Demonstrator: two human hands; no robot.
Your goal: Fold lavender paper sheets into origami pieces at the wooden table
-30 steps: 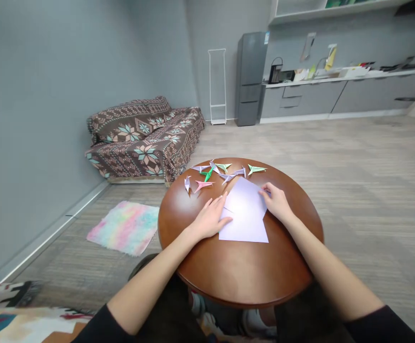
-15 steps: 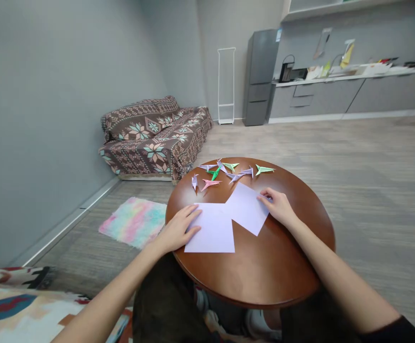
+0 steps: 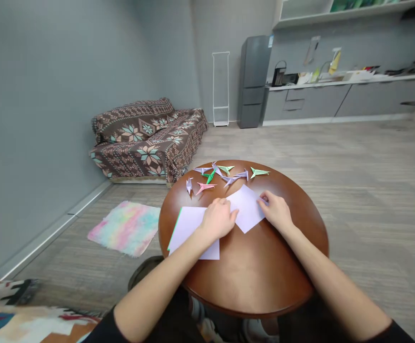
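A square sheet of lilac paper lies turned like a diamond between my two hands on the round brown table. My right hand pinches its right corner between thumb and fingers. At the left corner, my left hand has its fingers curled and its thumb on the paper; that corner is hidden under the hand. A stack of square paper, lilac on top with a green edge showing, lies beneath my left forearm. Folded paper cranes, among them a pink one and a green one, lie beyond the sheet.
More lilac cranes and a pale green crane lie along the table's far side. A pastel fluffy rug is on the floor to the left. Behind stand a sofa with a patterned cover, a white rack and a grey fridge.
My left hand has moved right, from the stack to the left corner of the single sheet. A green edge now shows on the stack. My right hand stays at the right corner.
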